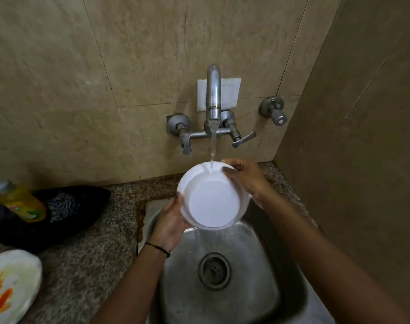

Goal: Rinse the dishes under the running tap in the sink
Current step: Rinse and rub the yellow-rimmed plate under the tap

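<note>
One white bowl (212,202) was held tilted over the steel sink (257,272), its inside empty but for water from the tap (213,94) striking its far rim and spilling off the near edge. The left hand (170,220) gripped its lower left rim, the right hand (246,177) pinched the upper right. Left of the left hand, on the table (89,253), lay one stained plate (11,286) and one yellow bottle (22,202)

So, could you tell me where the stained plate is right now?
In the head view, the stained plate sits on the granite counter at lower left, left of the sink, near the black cloth.
</note>
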A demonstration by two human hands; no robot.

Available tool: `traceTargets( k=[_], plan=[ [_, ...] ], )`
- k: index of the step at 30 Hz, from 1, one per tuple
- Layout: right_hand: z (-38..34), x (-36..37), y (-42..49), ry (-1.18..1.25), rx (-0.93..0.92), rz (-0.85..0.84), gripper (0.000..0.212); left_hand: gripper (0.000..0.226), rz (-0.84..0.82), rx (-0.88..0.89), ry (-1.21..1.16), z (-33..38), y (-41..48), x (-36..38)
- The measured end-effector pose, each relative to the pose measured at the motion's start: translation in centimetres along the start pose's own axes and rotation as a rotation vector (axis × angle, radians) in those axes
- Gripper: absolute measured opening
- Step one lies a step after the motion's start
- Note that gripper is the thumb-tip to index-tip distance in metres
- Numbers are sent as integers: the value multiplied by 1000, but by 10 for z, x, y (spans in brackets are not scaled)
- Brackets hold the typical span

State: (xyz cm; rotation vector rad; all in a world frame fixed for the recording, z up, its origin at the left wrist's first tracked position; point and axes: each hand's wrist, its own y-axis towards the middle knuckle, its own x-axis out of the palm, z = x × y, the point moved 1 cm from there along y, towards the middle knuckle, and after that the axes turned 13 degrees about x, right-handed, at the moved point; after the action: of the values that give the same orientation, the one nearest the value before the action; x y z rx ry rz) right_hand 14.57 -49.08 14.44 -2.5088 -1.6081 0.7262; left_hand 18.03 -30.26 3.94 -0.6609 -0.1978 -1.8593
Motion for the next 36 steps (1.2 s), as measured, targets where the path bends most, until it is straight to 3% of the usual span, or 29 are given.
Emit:
traceTargets(
  k=[4,7,10,12,14,18,20,22,24,26,30,33,36],
  plan=[
    [-9,34,-11,-418,-341,64,30,38,80,99,4,5,0,4],
    [14,72,-21,-893,-788,117,36,28,117,151,12,9,-1,13],
    [28,62,-12,-976,-957,209,51,32,138,177,-5,15,-5,17],
    [31,46,-5,-806,-842,246,65,41,154,175,-13,17,-7,19],
    [37,38,-2,-557,-553,204,71,42,187,174,-47,18,-6,22],
    [54,30,1,-75,-175,136,52,39,189,139,-60,17,-7,35],
    [47,17,8,89,-65,249,43,43,160,128,-40,12,-6,38],
    [28,0,22,239,8,354,48,43,145,122,-5,9,-6,41],
    [4,-11,38,330,41,355,52,42,128,112,17,7,-9,44],
    [-15,-13,51,305,47,349,40,40,120,93,35,6,-11,46],
    [-23,-2,56,226,-46,522,15,39,111,76,45,9,-15,40],
    [-16,6,48,-27,-240,577,22,38,100,79,36,10,-18,34],
    [-9,-1,48,-113,-295,567,30,37,96,81,26,9,-21,29]
  ],
)
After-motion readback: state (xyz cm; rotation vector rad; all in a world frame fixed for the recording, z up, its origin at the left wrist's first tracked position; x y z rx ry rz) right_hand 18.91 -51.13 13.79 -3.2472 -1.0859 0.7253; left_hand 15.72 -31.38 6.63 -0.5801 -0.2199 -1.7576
